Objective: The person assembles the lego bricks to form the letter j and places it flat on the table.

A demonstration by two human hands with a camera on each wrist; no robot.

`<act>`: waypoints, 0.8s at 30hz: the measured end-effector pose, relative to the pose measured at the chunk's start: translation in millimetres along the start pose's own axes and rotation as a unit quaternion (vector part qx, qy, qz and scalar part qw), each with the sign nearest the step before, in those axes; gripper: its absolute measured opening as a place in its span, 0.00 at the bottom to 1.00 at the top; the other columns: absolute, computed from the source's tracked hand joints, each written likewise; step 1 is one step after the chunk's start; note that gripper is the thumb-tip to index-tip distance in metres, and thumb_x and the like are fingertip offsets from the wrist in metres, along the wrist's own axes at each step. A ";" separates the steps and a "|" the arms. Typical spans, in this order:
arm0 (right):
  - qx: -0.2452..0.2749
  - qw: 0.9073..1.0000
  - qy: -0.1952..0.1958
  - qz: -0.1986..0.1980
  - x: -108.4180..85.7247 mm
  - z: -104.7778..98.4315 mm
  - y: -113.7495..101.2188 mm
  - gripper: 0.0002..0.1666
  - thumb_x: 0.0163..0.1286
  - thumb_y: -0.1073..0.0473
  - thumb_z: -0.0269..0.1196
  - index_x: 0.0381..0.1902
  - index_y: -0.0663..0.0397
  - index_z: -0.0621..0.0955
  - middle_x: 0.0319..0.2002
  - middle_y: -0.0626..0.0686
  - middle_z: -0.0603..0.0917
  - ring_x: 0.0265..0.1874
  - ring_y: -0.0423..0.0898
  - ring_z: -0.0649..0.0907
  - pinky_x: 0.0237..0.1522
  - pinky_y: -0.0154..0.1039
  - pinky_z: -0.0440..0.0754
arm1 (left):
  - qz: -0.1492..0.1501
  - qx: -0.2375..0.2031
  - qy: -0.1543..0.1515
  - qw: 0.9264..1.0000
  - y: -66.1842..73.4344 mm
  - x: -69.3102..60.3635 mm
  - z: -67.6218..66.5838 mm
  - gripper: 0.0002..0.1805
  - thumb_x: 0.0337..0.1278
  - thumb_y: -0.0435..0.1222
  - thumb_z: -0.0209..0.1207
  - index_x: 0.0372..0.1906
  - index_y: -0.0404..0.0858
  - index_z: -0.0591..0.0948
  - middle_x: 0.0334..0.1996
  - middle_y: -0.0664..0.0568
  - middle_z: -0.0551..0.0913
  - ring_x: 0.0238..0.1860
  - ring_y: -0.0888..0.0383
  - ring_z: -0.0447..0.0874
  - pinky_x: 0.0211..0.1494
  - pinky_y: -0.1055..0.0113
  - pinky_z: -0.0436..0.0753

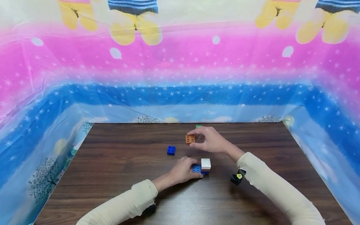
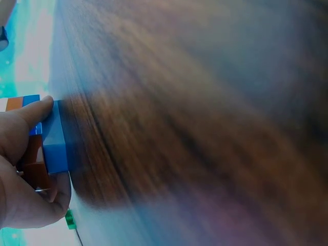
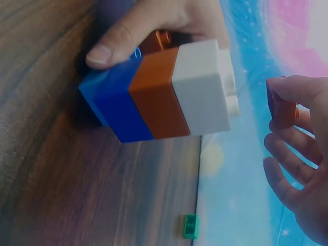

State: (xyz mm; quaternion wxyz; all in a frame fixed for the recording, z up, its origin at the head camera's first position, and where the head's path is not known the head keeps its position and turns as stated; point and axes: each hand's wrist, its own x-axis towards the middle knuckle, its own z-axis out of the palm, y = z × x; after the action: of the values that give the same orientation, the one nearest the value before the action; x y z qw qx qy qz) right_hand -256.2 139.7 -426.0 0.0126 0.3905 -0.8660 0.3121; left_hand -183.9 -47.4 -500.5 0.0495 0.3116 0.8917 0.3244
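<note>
My left hand (image 1: pixel 182 170) grips a stack of toy building bricks (image 1: pixel 205 165) low over the table, thumb and fingers on opposite sides of its light blue base (image 2: pixel 55 138). In the right wrist view, dark blue (image 3: pixel 123 115), orange (image 3: pixel 160 97) and white (image 3: pixel 202 89) bricks are joined on that base. Another orange brick (image 2: pixel 35 169) sits on it, partly hidden by the hand. Behind the stack, my right hand (image 1: pixel 212 140) pinches a loose orange brick (image 1: pixel 190 139) between thumb and fingers, apart from the stack.
A loose dark blue brick (image 1: pixel 171 150) lies on the wooden table (image 1: pixel 121 156), left of the right hand. Near the far edge is a green brick (image 1: pixel 198 126), partly hidden behind that hand. A patterned cloth (image 1: pixel 180 93) surrounds the table's back and sides.
</note>
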 end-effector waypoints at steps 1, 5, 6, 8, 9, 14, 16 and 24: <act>0.001 1.000 0.002 0.000 -2.2 -0.5 -1.7 0.27 0.66 0.49 0.72 0.61 0.49 0.83 0.46 0.44 0.86 0.41 0.43 0.85 0.43 0.40 0.84 | 0.001 -0.003 -0.001 1.000 0.0 0.0 0.1 0.17 0.53 0.46 0.75 0.47 0.44 0.88 0.41 0.59 0.90 0.35 0.69 0.82 0.40 0.70 0.78; 0.007 1.000 0.004 0.003 -10.2 -1.7 -7.9 0.27 0.66 0.48 0.72 0.61 0.48 0.83 0.48 0.44 0.87 0.44 0.47 0.85 0.47 0.44 0.84 | 0.004 0.001 0.001 1.000 0.3 -0.2 -0.4 0.15 0.54 0.46 0.75 0.44 0.46 0.88 0.40 0.60 0.90 0.35 0.68 0.82 0.44 0.67 0.79; 0.010 1.000 0.004 0.005 -12.2 -2.0 -9.1 0.27 0.66 0.48 0.72 0.61 0.48 0.83 0.48 0.45 0.87 0.45 0.47 0.85 0.48 0.46 0.84 | 0.004 0.002 0.001 1.000 0.5 -0.3 -0.5 0.15 0.54 0.46 0.75 0.44 0.46 0.88 0.39 0.60 0.90 0.35 0.67 0.82 0.45 0.65 0.79; 0.013 1.000 0.004 0.008 -16.1 -2.6 -11.3 0.27 0.66 0.49 0.72 0.61 0.49 0.83 0.49 0.44 0.87 0.46 0.47 0.85 0.50 0.46 0.83 | 0.005 0.006 0.001 1.000 0.6 -0.5 -0.6 0.15 0.54 0.47 0.75 0.44 0.46 0.88 0.40 0.61 0.90 0.37 0.66 0.82 0.47 0.63 0.79; 0.014 1.000 0.006 0.009 -18.0 -3.0 -12.2 0.27 0.66 0.49 0.73 0.61 0.50 0.83 0.50 0.45 0.87 0.46 0.46 0.85 0.50 0.46 0.83 | 0.006 0.006 0.001 1.000 0.6 -0.4 -0.5 0.15 0.54 0.46 0.75 0.44 0.47 0.88 0.40 0.61 0.90 0.37 0.65 0.82 0.47 0.62 0.79; 0.007 1.000 0.018 0.001 -27.8 -4.8 -14.9 0.28 0.66 0.48 0.72 0.61 0.50 0.83 0.50 0.44 0.87 0.45 0.42 0.85 0.46 0.43 0.83 | 0.006 0.008 -0.002 1.000 0.0 0.0 0.0 0.16 0.54 0.46 0.75 0.46 0.46 0.88 0.40 0.60 0.90 0.38 0.65 0.83 0.46 0.64 0.80; 0.004 1.000 0.023 -0.004 -31.7 -5.6 -15.5 0.27 0.66 0.48 0.72 0.61 0.49 0.84 0.50 0.43 0.87 0.46 0.41 0.84 0.45 0.42 0.82 | 0.005 0.008 -0.003 1.000 -0.2 0.3 0.3 0.17 0.54 0.46 0.75 0.48 0.46 0.88 0.41 0.60 0.90 0.39 0.65 0.84 0.46 0.65 0.81; 0.015 1.000 0.019 0.008 -45.4 -8.6 -19.1 0.26 0.66 0.47 0.73 0.60 0.47 0.84 0.50 0.42 0.87 0.48 0.41 0.85 0.46 0.47 0.84 | 0.004 0.017 -0.003 1.000 0.4 0.5 0.8 0.20 0.54 0.47 0.75 0.51 0.46 0.87 0.43 0.60 0.89 0.43 0.63 0.84 0.50 0.60 0.81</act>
State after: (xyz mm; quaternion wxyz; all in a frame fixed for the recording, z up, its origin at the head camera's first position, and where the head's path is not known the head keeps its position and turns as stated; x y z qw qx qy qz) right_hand -213.5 165.3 -421.0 0.0210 0.3777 -0.8639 0.3327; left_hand -183.9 -46.4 -500.8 0.0459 0.3170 0.8957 0.3085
